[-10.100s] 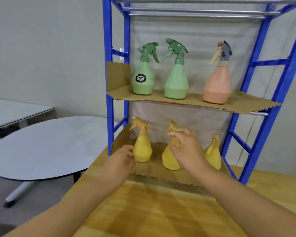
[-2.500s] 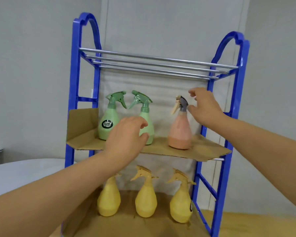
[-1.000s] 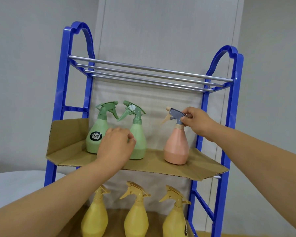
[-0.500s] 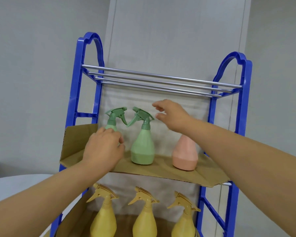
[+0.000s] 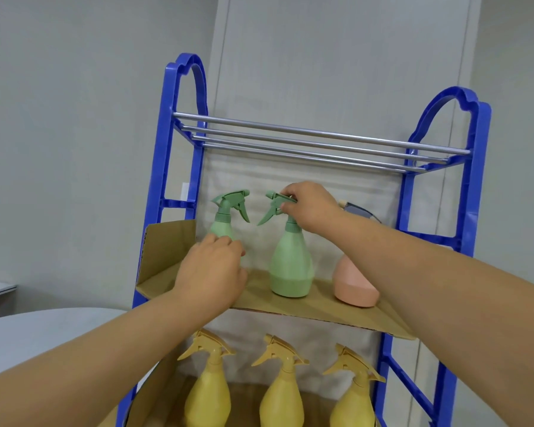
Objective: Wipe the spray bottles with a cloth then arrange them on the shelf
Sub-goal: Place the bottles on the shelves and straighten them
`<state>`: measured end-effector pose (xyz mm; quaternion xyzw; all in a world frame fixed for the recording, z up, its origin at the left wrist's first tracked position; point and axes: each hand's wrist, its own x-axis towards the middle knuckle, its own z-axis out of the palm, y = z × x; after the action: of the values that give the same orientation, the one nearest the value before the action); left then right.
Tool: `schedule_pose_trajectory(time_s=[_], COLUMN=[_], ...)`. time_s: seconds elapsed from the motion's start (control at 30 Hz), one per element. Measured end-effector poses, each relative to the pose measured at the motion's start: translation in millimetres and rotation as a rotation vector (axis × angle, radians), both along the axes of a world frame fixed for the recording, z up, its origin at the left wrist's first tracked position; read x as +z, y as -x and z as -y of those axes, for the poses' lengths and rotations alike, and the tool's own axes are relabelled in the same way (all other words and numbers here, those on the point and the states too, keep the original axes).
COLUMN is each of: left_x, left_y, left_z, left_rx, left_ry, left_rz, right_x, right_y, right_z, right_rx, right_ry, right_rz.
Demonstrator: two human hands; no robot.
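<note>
On the blue rack's (image 5: 156, 211) cardboard middle shelf (image 5: 321, 308) stand two green spray bottles and a pink one. My right hand (image 5: 310, 206) pinches the trigger head of the middle green bottle (image 5: 290, 266). My left hand (image 5: 211, 272) wraps the body of the left green bottle (image 5: 227, 217), hiding its lower part. The pink bottle (image 5: 353, 286) sits to the right, its neck behind my right forearm. Three yellow bottles (image 5: 279, 392) stand in a row on the lower shelf. No cloth is in view.
Chrome rails (image 5: 305, 143) form the rack's top tier, with nothing on them. A grey round table (image 5: 28, 334) lies at the lower left. A grey wall stands behind the rack.
My right hand left the pink bottle's head and moved left onto the middle green bottle's trigger. My left hand shifted from the middle green bottle to the left green one.
</note>
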<state>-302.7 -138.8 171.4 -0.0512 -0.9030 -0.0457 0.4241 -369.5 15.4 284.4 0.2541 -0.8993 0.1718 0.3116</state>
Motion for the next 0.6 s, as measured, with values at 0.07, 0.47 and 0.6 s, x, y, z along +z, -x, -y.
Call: schedule_pose_trajectory(time_s=[0.07, 0.47, 0.6], left_x=[0, 12, 17], left_y=[1, 21, 30], left_z=[-7, -46, -58], left_rx=[-0.032, -0.069, -0.108], left_ry=[-0.049, -0.290, -0.343], left_rz=[0.055, 0.325, 0.356], right_x=[-1, -12, -8], right_y=[1, 1, -2], right_z=[-4, -26, -58], right_rx=[0.008, 0.003, -0.069], right_ry=[0.030, 0.068, 0.233], right_rz=[0.008, 0.001, -0.310])
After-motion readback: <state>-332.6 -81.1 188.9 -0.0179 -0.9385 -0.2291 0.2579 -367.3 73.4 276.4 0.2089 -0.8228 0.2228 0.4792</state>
